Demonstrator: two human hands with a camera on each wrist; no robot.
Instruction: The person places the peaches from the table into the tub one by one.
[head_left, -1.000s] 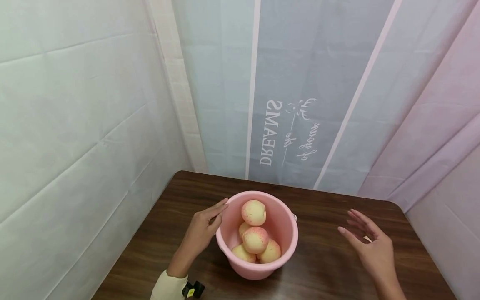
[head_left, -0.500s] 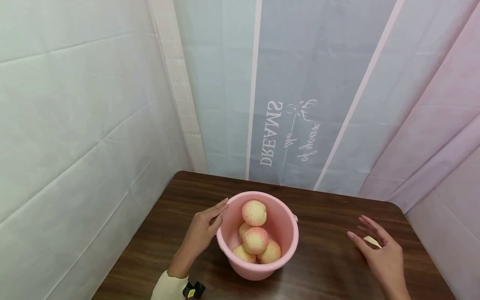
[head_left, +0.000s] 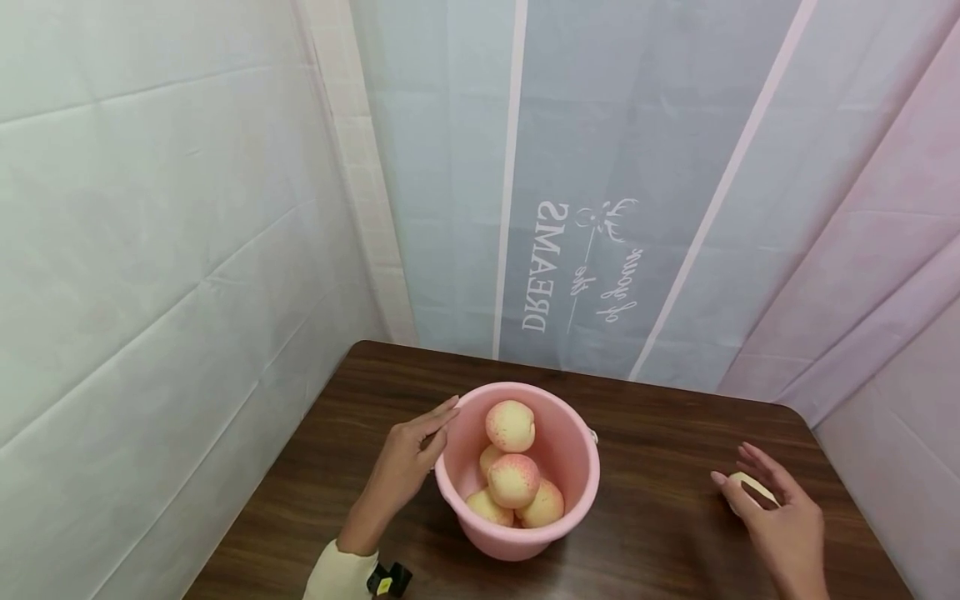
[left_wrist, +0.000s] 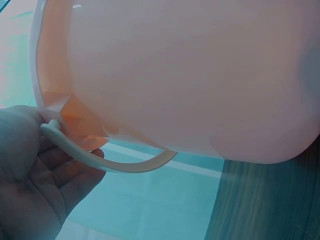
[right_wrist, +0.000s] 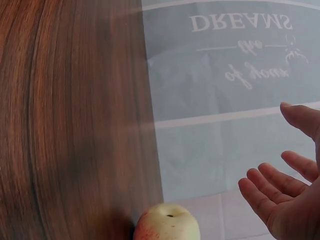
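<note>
A pink bucket stands upright on the dark wood table with several yellow-and-red peaches inside. My left hand rests against its left side, fingertips right at the rim. In the left wrist view, the fingers of my left hand lie outside the bucket wall, beside the hanging white handle. At the right of the table, my right hand is over a single peach, partly hidden by it. The right wrist view has this peach apart from the spread fingers of my right hand.
The brown table has rounded back corners. Behind it hangs a blue-grey curtain with white lettering; a pale sheet covers the left side and a pinkish one the right. A black strap device sits at my left cuff.
My right hand has moved right and toward me, lowering over the lone peach, which shows more now. My left hand has stayed on the bucket, and the peaches inside have not moved.
</note>
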